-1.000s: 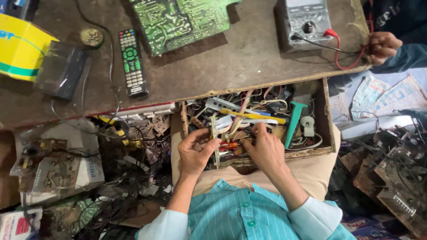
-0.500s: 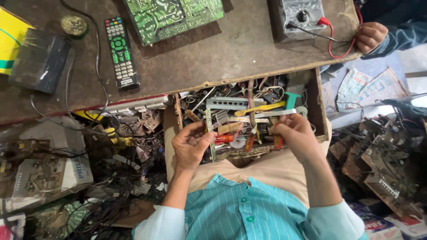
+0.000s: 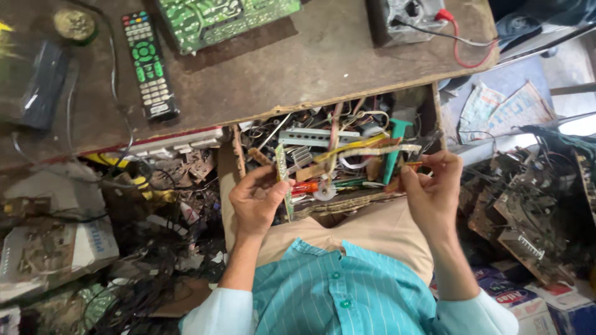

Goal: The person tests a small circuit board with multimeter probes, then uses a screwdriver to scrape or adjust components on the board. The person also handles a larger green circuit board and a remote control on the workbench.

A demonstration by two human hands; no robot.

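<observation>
The open drawer (image 3: 428,111) under the front edge of the workbench (image 3: 323,68) is the landmark here: it is crammed with wires, metal strips, a green-handled tool (image 3: 393,149) and a red-handled screwdriver (image 3: 305,187). At the drawer's left front corner the left hand (image 3: 256,200) grasps a small circuit board (image 3: 283,180), held on edge between thumb and fingers so that it stands upright over the drawer's front wall. At the drawer's right front corner the right hand (image 3: 430,189) is lifted just above the clutter, fingertips pinched together on something small and orange that is too tiny to identify. On the workbench behind the drawer lie a remote control (image 3: 148,65) to the left, a large green circuit board (image 3: 226,18) in the middle, and a grey meter (image 3: 413,18) with a red lead to the right.
</observation>
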